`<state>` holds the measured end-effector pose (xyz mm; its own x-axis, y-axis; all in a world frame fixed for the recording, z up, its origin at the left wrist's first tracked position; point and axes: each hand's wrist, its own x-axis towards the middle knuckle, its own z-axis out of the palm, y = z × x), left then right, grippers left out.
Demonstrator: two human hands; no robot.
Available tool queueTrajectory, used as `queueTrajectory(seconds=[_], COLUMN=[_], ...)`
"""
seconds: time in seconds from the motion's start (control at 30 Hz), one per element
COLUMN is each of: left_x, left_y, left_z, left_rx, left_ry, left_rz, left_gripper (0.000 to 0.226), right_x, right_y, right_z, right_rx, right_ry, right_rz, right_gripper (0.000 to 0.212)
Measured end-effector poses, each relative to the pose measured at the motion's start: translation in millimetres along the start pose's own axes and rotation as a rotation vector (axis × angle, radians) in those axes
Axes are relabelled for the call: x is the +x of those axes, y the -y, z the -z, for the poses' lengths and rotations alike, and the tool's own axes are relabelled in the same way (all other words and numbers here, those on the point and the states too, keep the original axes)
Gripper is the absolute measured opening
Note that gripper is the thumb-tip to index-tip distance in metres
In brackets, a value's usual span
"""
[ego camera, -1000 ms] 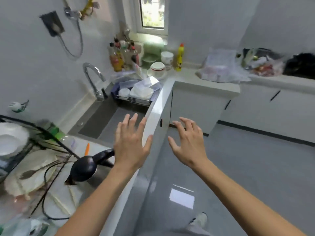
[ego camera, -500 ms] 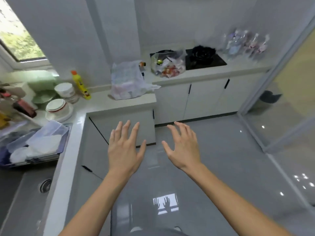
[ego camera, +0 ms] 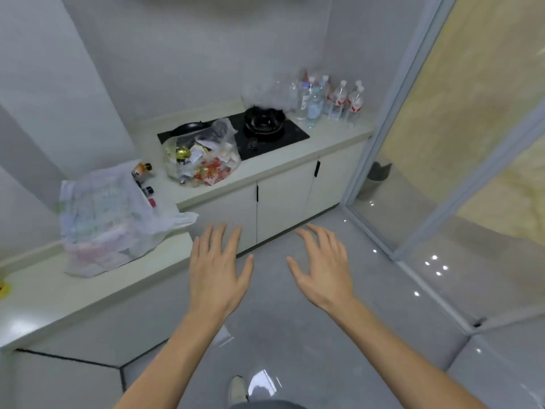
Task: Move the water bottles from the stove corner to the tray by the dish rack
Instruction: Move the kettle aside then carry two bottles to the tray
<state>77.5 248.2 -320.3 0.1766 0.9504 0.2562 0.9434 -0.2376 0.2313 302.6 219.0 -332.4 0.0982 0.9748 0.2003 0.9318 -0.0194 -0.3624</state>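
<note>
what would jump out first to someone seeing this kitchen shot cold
Two bare, empty hands, left hand and right hand, hover spread over the grey floor in the foreground. Beyond them, a cluster of water bottles stands in the counter corner right of the black stove, with a clear bag of rubbish at the stove's left.

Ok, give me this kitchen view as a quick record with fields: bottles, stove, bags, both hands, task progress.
bottles: water bottles clustered upright in the counter corner right of the stove
stove: black cooktop with a dark pot on the burner
bags: clear bag of rubbish on the cooktop's left end; white plastic bag on the nearer counter
left hand: open, empty, fingers spread
right hand: open, empty, fingers spread
progress: no bottle picked up yet; tray not in view
</note>
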Motion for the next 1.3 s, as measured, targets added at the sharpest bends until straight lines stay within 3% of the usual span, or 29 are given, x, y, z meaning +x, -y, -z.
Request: queueTrajectory(seconds=[0.3,0.5,0.9,1.3], left_x=[160.8,261.9,470.2,659.7], left_y=[-25.7,-67.4,-182.7,-217.5], left_z=[-44.0,-94.0,-167.4,-260.3], left_rx=[-0.062,-0.025,-0.004,-0.054], left_ry=[0.041,0.063,0.041,0.034], left_rz=[-0.194,-0.254,-0.171,-0.139], left_gripper=[0.064,0.065,0.063,0.063], right_x=[116.0,204.0,420.7,618.8], right_y=[-46.3,-115.6,-259.3,-345.3], right_z=[-4.0,-11.8,11.0,-17.2], right_rx=[-0.023,0.008,-0.006,-0.001], right_ry=[-0.060,-0.089,-0.022,0.000], right_rz=[-0.149,-0.198,-0.120,-0.088], right_gripper=[0.061,0.062,0.066,0.066])
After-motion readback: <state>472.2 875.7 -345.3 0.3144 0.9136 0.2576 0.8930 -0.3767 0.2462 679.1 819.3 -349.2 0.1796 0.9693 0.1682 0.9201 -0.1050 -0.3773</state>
